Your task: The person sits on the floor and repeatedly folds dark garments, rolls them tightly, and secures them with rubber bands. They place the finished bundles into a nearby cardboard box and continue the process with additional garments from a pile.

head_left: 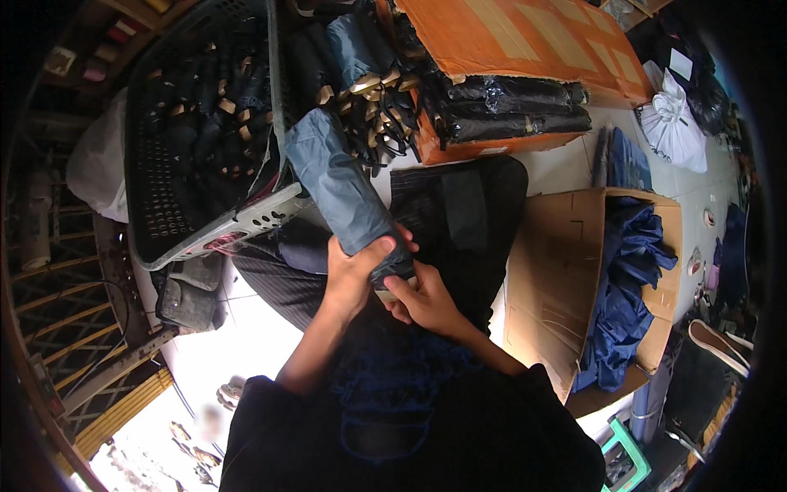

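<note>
A folded umbrella (pixel 336 180) in grey-blue fabric slants across my lap, its wide end up and to the left. My left hand (pixel 351 275) is wrapped round its lower part, thumb pressed on the cloth. At the narrow end my right hand (pixel 428 302) is closed round the pale handle, thumb on top; most of the handle is hidden by the fingers. On my right thigh lies a dark strip of cloth (pixel 465 209). More folded umbrellas (pixel 352 49) with gold-coloured handles and black straps are bunched on the floor beyond the held one.
A dark perforated basket (pixel 283 197) full of black umbrellas stands at my left. Ahead is an orange carton (pixel 525 41) with plastic-wrapped dark packs. An open brown box (pixel 553 271) of navy fabric stands at my right, near a green stool (pixel 627 459). A metal lattice gate (pixel 74 320) borders the left.
</note>
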A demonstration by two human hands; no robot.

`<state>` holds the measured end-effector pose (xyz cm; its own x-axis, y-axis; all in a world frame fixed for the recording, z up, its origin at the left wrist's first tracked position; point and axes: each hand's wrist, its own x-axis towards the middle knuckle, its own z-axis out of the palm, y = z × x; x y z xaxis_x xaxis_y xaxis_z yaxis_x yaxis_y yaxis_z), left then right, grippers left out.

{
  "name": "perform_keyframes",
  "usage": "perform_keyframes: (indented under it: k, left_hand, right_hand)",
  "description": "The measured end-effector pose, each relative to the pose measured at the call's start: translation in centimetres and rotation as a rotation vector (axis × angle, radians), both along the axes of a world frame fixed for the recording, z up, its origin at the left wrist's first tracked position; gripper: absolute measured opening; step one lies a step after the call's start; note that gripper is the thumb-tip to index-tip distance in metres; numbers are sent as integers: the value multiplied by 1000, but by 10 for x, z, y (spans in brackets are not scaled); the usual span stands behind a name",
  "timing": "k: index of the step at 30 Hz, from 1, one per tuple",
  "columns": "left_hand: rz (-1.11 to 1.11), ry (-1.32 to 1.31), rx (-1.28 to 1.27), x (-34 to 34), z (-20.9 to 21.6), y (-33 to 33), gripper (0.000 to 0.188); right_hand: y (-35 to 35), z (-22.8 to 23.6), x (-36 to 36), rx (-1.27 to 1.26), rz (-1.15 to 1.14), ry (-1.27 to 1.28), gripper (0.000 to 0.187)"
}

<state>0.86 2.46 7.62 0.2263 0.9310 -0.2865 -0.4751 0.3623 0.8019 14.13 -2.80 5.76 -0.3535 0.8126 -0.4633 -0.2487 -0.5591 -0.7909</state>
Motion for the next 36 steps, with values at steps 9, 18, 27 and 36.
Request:
perform_keyframes:
  k: [9, 18, 27, 36]
  left_hand:
    - [-249, 33, 62, 5, -15, -6, 59]
    - [-93, -285, 26, 7, -5, 23, 55]
    - [-199, 0, -23, 2, -6, 10, 24]
    - [-283, 117, 92, -19, -21, 25, 56]
  right_hand:
    - [1, -8, -6, 128, -247, -51, 21]
    - [7, 0, -4, 205, -163, -110, 16]
    - [16, -11, -1, 57, -88, 63, 23]
    - [49, -7, 2, 169, -51, 135, 50]
